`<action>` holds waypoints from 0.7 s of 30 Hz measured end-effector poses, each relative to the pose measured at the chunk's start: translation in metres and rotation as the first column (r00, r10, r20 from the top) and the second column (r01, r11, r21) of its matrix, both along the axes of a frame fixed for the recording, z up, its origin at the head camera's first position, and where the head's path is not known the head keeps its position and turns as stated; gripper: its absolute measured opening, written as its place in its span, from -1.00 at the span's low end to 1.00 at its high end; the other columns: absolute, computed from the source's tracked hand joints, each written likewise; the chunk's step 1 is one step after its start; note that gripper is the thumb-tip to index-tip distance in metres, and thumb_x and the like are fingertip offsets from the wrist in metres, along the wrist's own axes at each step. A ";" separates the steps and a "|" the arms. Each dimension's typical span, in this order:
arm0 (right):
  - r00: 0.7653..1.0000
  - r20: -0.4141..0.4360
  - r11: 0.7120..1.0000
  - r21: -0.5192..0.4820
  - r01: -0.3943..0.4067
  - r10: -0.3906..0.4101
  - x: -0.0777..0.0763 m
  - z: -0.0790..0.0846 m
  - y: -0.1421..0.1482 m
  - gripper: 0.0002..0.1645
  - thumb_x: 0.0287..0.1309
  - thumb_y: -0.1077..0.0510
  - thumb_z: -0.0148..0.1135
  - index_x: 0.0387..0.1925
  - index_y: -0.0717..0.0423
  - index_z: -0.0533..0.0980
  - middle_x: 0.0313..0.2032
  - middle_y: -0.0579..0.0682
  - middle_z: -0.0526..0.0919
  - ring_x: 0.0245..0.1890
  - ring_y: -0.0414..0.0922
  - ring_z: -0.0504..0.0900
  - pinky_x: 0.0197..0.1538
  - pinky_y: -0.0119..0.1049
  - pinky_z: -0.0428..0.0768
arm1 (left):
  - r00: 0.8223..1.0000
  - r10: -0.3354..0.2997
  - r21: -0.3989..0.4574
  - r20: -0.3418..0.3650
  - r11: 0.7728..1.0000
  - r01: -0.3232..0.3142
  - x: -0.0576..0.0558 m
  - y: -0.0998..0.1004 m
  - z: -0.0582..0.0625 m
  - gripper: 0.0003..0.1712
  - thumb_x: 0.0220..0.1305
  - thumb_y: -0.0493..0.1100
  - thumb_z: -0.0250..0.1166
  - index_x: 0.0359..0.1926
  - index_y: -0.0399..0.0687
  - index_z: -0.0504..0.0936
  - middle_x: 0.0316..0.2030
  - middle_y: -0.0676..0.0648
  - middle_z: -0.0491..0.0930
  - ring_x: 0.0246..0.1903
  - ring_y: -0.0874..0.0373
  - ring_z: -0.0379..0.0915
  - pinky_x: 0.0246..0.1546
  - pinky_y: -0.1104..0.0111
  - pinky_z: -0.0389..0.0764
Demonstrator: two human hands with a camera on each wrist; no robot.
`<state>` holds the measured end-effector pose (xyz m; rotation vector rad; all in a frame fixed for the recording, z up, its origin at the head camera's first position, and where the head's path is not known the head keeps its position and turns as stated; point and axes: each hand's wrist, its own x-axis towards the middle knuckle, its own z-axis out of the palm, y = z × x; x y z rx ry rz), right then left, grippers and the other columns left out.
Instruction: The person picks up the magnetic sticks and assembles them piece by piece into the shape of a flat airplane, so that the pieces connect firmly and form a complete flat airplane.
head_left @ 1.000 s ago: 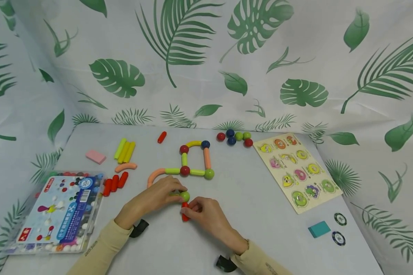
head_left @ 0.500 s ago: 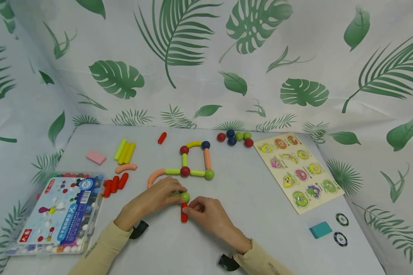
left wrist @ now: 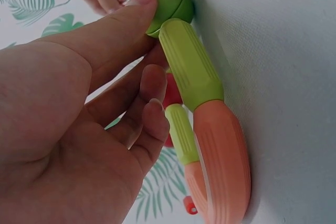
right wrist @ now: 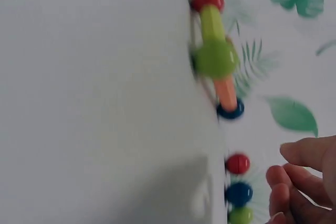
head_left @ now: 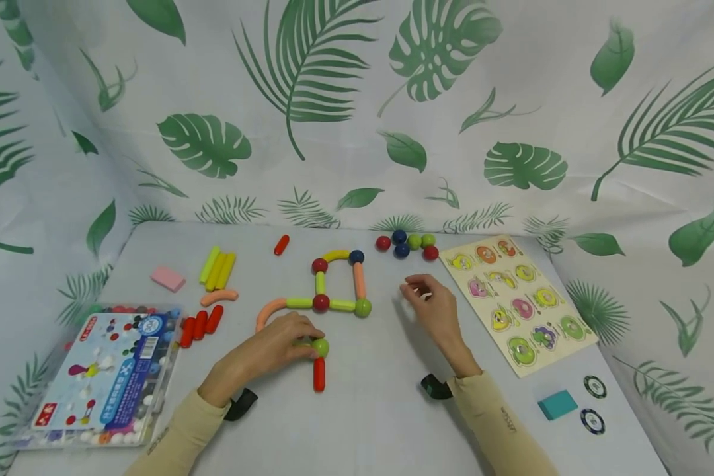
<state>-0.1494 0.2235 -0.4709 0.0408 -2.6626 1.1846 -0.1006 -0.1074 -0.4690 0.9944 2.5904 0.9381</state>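
Note:
My left hand point(head_left: 268, 350) pinches a green ball point(left wrist: 181, 11) between thumb and fingers. A red stick point(head_left: 319, 375) extends from that ball toward the table's front. From the ball's other side a light green stick point(left wrist: 191, 66) leads to an orange curved stick point(left wrist: 223, 156). This chain joins a loop of sticks and balls, with a red ball point(head_left: 320, 302), a second green ball point(head_left: 363, 307) and a blue ball point(head_left: 356, 256) at its corners. My right hand point(head_left: 437, 314), fingers loosely bent and holding nothing, is over the table between the loop and the fruit board.
Loose red, blue and green balls, among them a blue one point(head_left: 401, 250), lie at the back. Yellow sticks point(head_left: 217, 270), red sticks point(head_left: 200, 324) and a pink block point(head_left: 168, 278) lie left, near a clear box point(head_left: 149, 410). The fruit board point(head_left: 514, 297) and teal block point(head_left: 557, 404) are right.
My right hand has let go of the red stick and moved right and back toward the loose balls. The left hand stays at the green ball.

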 end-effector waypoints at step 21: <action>0.974 0.078 0.977 0.034 0.211 -0.213 -0.094 -0.015 0.056 -0.55 0.25 0.06 0.39 0.04 0.28 0.58 -0.05 0.24 0.67 -0.12 0.10 0.52 -0.11 -0.19 0.43 | 0.999 0.024 0.015 0.037 1.000 -0.024 0.001 -0.003 -0.002 -0.58 0.29 -0.03 0.40 0.13 -0.03 0.71 -0.03 0.10 0.70 0.04 0.18 0.49 0.13 0.24 0.54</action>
